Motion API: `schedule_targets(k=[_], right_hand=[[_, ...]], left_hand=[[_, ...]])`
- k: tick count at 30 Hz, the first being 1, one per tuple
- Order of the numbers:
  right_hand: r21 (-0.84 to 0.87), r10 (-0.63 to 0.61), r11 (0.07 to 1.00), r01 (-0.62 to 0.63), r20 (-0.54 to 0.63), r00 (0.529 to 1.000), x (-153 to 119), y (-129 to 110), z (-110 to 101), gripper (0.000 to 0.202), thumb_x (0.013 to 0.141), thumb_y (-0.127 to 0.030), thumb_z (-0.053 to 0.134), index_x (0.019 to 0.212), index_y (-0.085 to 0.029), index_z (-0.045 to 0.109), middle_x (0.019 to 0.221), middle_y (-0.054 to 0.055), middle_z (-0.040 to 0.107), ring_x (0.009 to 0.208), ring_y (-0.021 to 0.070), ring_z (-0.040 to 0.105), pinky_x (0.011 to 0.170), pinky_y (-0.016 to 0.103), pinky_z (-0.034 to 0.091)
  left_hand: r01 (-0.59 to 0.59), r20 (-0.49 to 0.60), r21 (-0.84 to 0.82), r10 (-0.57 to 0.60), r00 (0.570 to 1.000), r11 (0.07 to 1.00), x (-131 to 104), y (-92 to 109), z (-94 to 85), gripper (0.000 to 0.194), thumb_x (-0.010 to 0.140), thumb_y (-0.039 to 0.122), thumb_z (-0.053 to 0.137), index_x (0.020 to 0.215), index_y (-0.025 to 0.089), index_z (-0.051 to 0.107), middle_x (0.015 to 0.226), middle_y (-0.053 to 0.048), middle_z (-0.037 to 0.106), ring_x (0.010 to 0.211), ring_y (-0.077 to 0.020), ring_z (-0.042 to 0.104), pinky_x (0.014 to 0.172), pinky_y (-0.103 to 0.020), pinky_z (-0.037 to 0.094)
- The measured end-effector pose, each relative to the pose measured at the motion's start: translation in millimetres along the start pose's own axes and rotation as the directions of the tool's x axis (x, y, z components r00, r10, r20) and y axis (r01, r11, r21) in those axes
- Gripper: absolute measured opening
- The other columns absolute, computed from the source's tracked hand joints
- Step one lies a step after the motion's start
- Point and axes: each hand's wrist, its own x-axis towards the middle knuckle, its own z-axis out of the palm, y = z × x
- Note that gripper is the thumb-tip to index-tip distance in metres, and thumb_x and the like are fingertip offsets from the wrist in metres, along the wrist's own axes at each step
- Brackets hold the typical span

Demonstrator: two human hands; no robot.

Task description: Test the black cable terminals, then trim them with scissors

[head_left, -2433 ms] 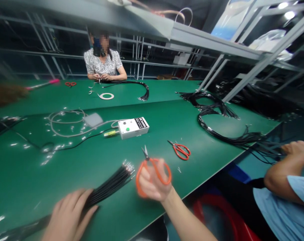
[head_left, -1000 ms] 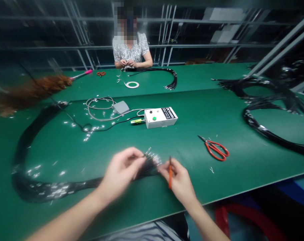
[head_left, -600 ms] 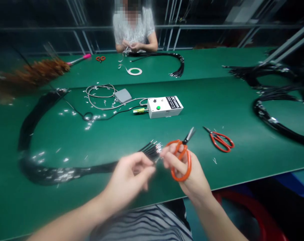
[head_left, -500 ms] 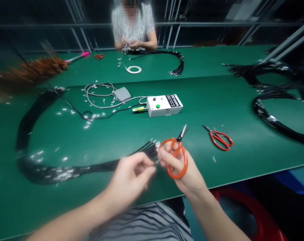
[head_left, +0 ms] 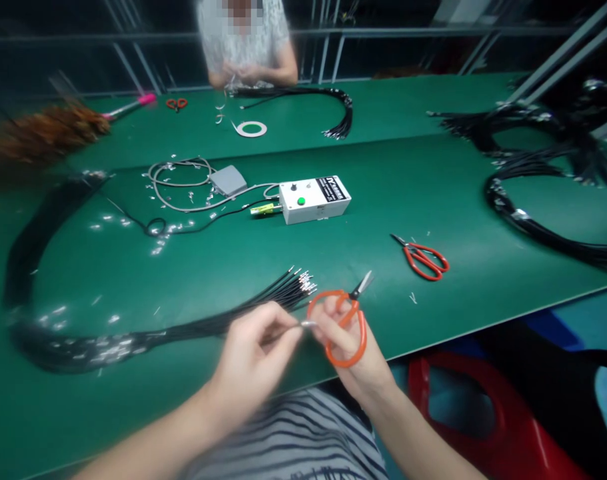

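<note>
Between thumb and forefinger, my left hand point(head_left: 261, 353) pinches a cable near its pale, shiny end point(head_left: 307, 324). My right hand point(head_left: 351, 347) is closed around a pair of orange-handled scissors point(head_left: 359, 333), whose blades point up and away from me, slightly apart. Its fingertips meet the cable end, though I cannot tell how firmly they grip it. Just beyond my hands lies a long bundle of black cables point(head_left: 198, 330), its metal-tipped ends fanned out. The bundle curves round to the left side of the table.
A white box with a green button point(head_left: 313, 200) sits mid-table, wired to a grey pedal point(head_left: 228, 180). Red-handled scissors point(head_left: 426, 260) lie to the right, near more black cable coils point(head_left: 533, 237). A co-worker point(head_left: 248, 53) sits opposite, by a tape roll point(head_left: 251, 129). A red stool point(head_left: 503, 400) stands below.
The camera view has shifted, so the table things appear farther left and slightly higher. My hands stay close together, and the pale cable end now shows more clearly between them.
</note>
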Motion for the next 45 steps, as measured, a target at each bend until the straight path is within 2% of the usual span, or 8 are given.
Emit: schedule_targets(k=[4, 10, 18, 21, 26, 28, 33, 45], right_hand=[[0.014, -0.029, 0.999, 0.029, -0.005, 1.000, 2, 2, 5, 0.019, 0.080, -0.016, 0.074, 0.079, -0.021, 0.055, 0.071, -0.006, 0.056, 0.062, 0.0068, 0.051, 0.057, 0.019, 0.037], [0.000, -0.077, 0.997, 0.077, -0.056, 0.995, -8, 26, 11, 0.020, 0.081, -0.018, 0.073, 0.080, -0.022, 0.054, 0.072, -0.006, 0.058, 0.061, 0.0069, 0.052, 0.060, 0.020, 0.040], [0.018, -0.098, 0.995, 0.099, -0.065, 0.993, -3, 5, 12, 0.020, 0.078, -0.016, 0.074, 0.081, -0.022, 0.056, 0.078, -0.004, 0.065, 0.064, 0.0081, 0.057, 0.063, 0.020, 0.044], [0.105, -0.028, 0.994, 0.032, -0.045, 0.999, 0, -3, 15, 0.018, 0.078, -0.017, 0.075, 0.079, -0.022, 0.058, 0.074, -0.004, 0.064, 0.063, 0.0067, 0.057, 0.058, 0.016, 0.043], [0.274, 0.145, 0.952, -0.138, -0.006, 0.989, -4, 1, 14, 0.019, 0.076, -0.017, 0.077, 0.082, -0.021, 0.060, 0.079, -0.004, 0.066, 0.068, 0.0061, 0.060, 0.062, 0.015, 0.046], [0.218, 0.077, 0.973, -0.071, -0.019, 0.997, -6, 5, 14, 0.022, 0.073, -0.015, 0.079, 0.080, -0.022, 0.059, 0.081, -0.004, 0.067, 0.071, 0.0074, 0.060, 0.067, 0.017, 0.047], [-0.003, -0.056, 0.998, 0.056, -0.052, 0.997, -3, 13, 11, 0.024, 0.072, -0.015, 0.079, 0.077, -0.021, 0.056, 0.087, -0.002, 0.070, 0.084, 0.0135, 0.064, 0.082, 0.027, 0.049], [-0.089, -0.154, 0.985, 0.147, -0.076, 0.985, -4, 9, 8, 0.023, 0.077, -0.015, 0.076, 0.081, -0.024, 0.055, 0.087, -0.003, 0.071, 0.085, 0.0138, 0.066, 0.083, 0.028, 0.050]], left_hand=[[0.039, 0.029, -0.063, -0.037, 0.999, 0.997, 0, 4, -0.6, 0.008, 0.089, 0.020, 0.060, 0.083, 0.017, 0.064, 0.076, 0.001, 0.065, 0.069, -0.0096, 0.061, 0.062, -0.017, 0.048], [0.024, -0.127, -0.157, -0.044, 0.991, 0.987, 1, 3, 6.5, 0.008, 0.088, 0.020, 0.061, 0.081, 0.016, 0.061, 0.070, 0.002, 0.062, 0.050, -0.0070, 0.056, 0.046, -0.017, 0.045], [-0.213, -0.159, 0.069, 0.222, 0.962, 0.975, 1, -1, 5.9, 0.009, 0.088, 0.011, 0.060, 0.083, 0.017, 0.062, 0.075, 0.001, 0.060, 0.066, -0.0103, 0.060, 0.061, -0.021, 0.049], [-0.352, -0.150, 0.223, 0.389, 0.909, 0.909, 1, -5, 5.6, 0.013, 0.086, 0.004, 0.059, 0.085, 0.017, 0.061, 0.077, -0.001, 0.061, 0.069, -0.0116, 0.061, 0.065, -0.023, 0.050], [-0.526, -0.017, 0.593, 0.663, 0.748, 0.610, 5, -10, 4.8, 0.022, 0.082, -0.003, 0.060, 0.094, 0.015, 0.061, 0.074, -0.003, 0.064, 0.067, -0.0143, 0.060, 0.063, -0.026, 0.049], [-0.506, -0.025, 0.578, 0.634, 0.773, 0.640, 6, -10, 5.1, 0.019, 0.083, -0.001, 0.060, 0.093, 0.015, 0.061, 0.074, -0.003, 0.063, 0.065, -0.0134, 0.059, 0.061, -0.025, 0.047], [-0.328, -0.148, 0.325, 0.391, 0.909, 0.887, 6, -8, 6.7, 0.010, 0.086, 0.007, 0.059, 0.082, 0.016, 0.061, 0.073, 0.000, 0.059, 0.062, -0.0100, 0.055, 0.057, -0.020, 0.045], [-0.328, -0.128, 0.335, 0.387, 0.913, 0.883, 5, -11, 9.0, 0.012, 0.086, 0.005, 0.057, 0.085, 0.017, 0.059, 0.074, 0.000, 0.055, 0.064, -0.0109, 0.052, 0.059, -0.021, 0.041]])
